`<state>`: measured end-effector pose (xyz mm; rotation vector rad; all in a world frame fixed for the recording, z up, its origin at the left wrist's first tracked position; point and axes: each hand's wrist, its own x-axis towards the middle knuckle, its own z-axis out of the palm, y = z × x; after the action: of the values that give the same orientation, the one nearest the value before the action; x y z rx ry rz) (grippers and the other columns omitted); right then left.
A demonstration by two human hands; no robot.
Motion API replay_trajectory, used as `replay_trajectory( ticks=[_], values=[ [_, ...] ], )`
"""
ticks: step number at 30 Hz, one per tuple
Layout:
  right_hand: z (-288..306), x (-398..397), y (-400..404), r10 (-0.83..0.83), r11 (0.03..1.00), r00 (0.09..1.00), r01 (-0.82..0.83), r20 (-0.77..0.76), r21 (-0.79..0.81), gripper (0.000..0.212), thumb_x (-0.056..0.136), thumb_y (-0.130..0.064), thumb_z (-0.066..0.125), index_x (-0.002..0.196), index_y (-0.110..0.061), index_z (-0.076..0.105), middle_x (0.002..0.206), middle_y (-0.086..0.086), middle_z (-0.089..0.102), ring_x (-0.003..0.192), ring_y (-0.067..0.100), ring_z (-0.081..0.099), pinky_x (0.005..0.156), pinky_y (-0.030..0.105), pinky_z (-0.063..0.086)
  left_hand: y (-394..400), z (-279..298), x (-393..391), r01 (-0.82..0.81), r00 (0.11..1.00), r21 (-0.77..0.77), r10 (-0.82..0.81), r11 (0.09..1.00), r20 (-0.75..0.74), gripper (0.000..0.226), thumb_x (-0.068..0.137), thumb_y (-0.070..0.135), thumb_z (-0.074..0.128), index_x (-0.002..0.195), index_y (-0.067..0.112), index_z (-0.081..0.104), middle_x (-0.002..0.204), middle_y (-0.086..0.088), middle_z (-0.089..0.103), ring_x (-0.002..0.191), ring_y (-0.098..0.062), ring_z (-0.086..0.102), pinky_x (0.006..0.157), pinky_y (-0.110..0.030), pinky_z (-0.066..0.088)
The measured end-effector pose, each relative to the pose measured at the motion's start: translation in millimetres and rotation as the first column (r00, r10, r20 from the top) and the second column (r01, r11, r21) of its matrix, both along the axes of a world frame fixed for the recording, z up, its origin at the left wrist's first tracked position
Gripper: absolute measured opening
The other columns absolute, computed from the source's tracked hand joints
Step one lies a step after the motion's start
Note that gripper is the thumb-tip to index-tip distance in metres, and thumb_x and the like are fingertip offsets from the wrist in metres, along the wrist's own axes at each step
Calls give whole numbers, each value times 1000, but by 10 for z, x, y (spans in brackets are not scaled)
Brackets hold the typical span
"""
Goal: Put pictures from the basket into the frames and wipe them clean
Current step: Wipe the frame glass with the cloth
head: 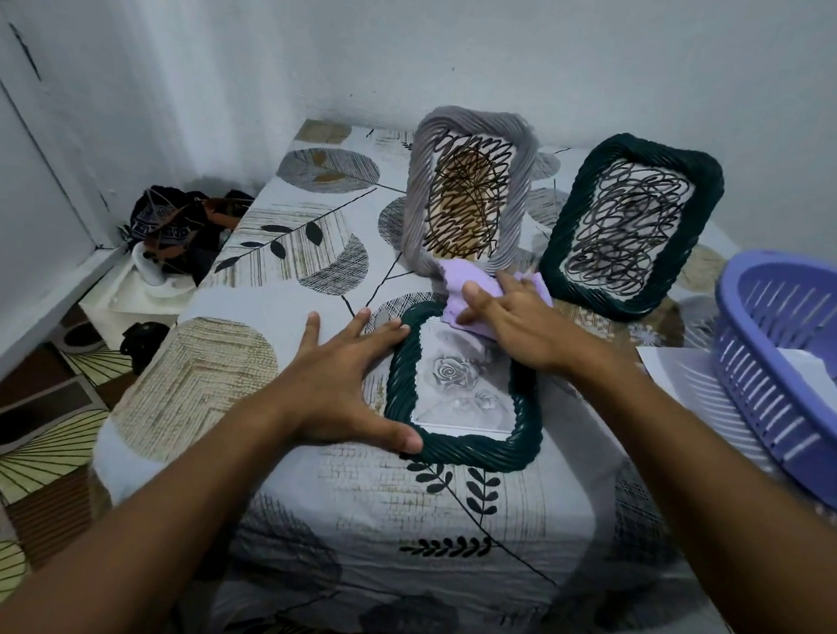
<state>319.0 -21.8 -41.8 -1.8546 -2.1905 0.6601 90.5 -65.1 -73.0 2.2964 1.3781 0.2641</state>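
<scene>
While flat, green frame (459, 450) lies lengthwise front-to-back.

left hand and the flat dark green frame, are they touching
Touching. The head view shows the left hand spread flat, its thumb and fingertips resting against the left edge of the flat dark green frame.

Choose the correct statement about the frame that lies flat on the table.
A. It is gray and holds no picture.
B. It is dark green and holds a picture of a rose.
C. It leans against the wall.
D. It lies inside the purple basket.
B: the flat frame has a dark green woven border around a gray rose picture; the left hand rests against its edge while the right hand presses a purple cloth at its top.
</scene>
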Motion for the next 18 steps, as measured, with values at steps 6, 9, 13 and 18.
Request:
replay_trajectory(
  ticks=[6,9,13,18],
  values=[
    [-66,44,-16,-25,1000,998,25,-58,6,86,76,-75,6,119,-31,66,160,15,4,147,32,-8,116,59,-1,16,-23,-8,-6,1000,6,6,1000,5,134,39,95,49,152,35,9,157,15,8,136,3,-21,112,-48,-25],
    [-19,93,-115,-9,1000,988,8,-157,-6,74,91,-65,13,106,-25,73,159,12,16,148,22,2,118,52,3,6,-3,-4,-6,1000,6,6,1000,0,134,39,93,50,152,36,10,151,21,5,133,3,-24,112,-48,-24],
    [6,170,-335,116,992,975,-122,-191,-19,78,85,-70,5,83,-30,72,146,6,38,135,15,30,116,43,10,-19,33,7,-28,1000,-19,28,999,8,136,34,91,50,152,37,10,148,22,-3,119,5,-39,110,-44,-27],
    [-38,330,-414,165,986,969,-167,-182,6,86,88,-68,7,83,-19,77,131,6,50,127,15,39,114,40,22,-19,29,-1,-23,1000,-32,23,999,15,134,37,91,50,152,38,10,141,25,-1,122,5,-35,111,-44,-27]
  ],
)
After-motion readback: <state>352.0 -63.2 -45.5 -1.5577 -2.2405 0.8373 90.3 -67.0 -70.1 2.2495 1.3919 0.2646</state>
